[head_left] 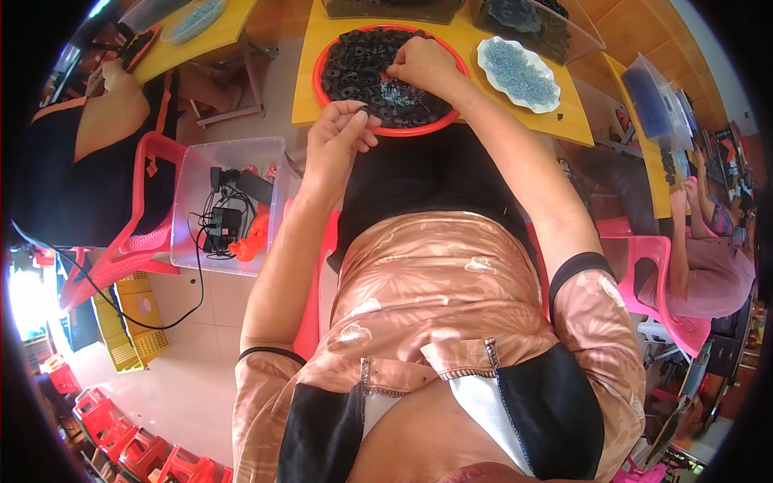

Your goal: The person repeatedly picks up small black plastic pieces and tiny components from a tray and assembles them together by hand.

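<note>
A round red basin (462, 113) on the yellow table is filled with small black parts (354, 68), several with a round hole. A patch of small silvery pieces (400, 92) lies among them. At the basin's near left rim, my left hand (338, 143) pinches a small black part (365, 111) between thumb and index finger. My right hand (425, 66) reaches over the basin's far right side, fingers bent down and pressed together at the black parts. What those fingertips hold, if anything, is hidden.
A white scalloped dish (484, 55) of small silvery-blue pieces stands to the right. Clear bins (539, 28) stand behind. On the left, a clear bin (229, 149) holds chargers and cables (221, 221) beside a pink chair (145, 193). People sit on both sides.
</note>
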Action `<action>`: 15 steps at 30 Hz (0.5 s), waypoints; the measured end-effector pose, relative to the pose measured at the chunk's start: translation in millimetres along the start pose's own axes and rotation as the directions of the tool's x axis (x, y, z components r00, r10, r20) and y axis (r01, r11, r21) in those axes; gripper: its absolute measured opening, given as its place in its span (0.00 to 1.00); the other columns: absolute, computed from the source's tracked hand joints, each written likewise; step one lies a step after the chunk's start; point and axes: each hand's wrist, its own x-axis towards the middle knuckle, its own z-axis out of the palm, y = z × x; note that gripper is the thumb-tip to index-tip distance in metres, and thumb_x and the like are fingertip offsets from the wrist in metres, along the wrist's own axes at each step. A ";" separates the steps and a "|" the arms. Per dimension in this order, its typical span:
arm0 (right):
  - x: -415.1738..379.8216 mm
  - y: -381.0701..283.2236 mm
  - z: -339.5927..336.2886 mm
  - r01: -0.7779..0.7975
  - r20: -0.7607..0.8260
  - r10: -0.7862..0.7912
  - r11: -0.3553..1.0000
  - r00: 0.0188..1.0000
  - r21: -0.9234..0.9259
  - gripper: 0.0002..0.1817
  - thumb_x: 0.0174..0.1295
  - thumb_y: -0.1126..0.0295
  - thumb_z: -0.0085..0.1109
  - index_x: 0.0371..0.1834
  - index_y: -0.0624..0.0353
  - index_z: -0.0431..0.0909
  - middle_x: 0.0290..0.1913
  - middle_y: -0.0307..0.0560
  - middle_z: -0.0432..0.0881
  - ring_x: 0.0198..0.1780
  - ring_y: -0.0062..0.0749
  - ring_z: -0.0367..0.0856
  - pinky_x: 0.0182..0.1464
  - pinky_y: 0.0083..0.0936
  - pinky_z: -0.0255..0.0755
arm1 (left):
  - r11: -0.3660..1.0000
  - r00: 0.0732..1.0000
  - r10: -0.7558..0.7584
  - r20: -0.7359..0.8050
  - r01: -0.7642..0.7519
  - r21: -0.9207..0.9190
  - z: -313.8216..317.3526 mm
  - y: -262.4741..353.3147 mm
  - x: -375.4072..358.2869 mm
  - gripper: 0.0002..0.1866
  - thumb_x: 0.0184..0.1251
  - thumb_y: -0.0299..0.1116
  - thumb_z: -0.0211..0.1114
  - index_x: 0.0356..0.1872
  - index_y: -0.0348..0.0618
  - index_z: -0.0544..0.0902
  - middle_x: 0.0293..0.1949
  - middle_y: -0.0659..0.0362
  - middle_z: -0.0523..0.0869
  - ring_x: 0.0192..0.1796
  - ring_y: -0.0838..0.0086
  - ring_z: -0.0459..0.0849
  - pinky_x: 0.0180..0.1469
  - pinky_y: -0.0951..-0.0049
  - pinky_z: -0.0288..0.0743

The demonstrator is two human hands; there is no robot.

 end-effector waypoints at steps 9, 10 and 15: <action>-10.2 12.1 -16.2 -0.092 0.004 0.094 0.961 0.996 0.260 0.09 0.50 0.62 0.65 0.27 0.55 0.87 0.22 0.44 0.84 0.30 0.34 0.85 0.40 0.33 0.77 | 0.999 1.000 0.008 0.008 -0.008 -0.041 0.1 -0.9 -0.2 0.09 0.72 0.30 0.56 0.48 0.40 0.73 0.39 0.57 0.85 0.31 0.82 0.79 0.36 0.83 0.71; -9.5 13.2 -15.9 -0.075 -0.004 0.078 0.968 0.997 0.238 0.10 0.50 0.62 0.65 0.28 0.55 0.87 0.22 0.44 0.84 0.30 0.35 0.85 0.40 0.33 0.77 | 0.999 1.000 0.008 0.006 -0.008 -0.032 0.1 -0.1 -0.3 0.09 0.72 0.30 0.56 0.48 0.40 0.73 0.39 0.57 0.85 0.31 0.82 0.79 0.36 0.83 0.71; -6.7 16.5 -13.2 -0.096 0.011 0.096 0.973 0.995 0.209 0.11 0.51 0.59 0.66 0.28 0.56 0.87 0.24 0.47 0.85 0.33 0.37 0.85 0.42 0.35 0.76 | 1.000 1.000 0.000 0.003 0.000 -0.031 0.5 0.0 -0.1 0.09 0.72 0.30 0.56 0.48 0.41 0.73 0.39 0.57 0.85 0.31 0.83 0.78 0.36 0.84 0.70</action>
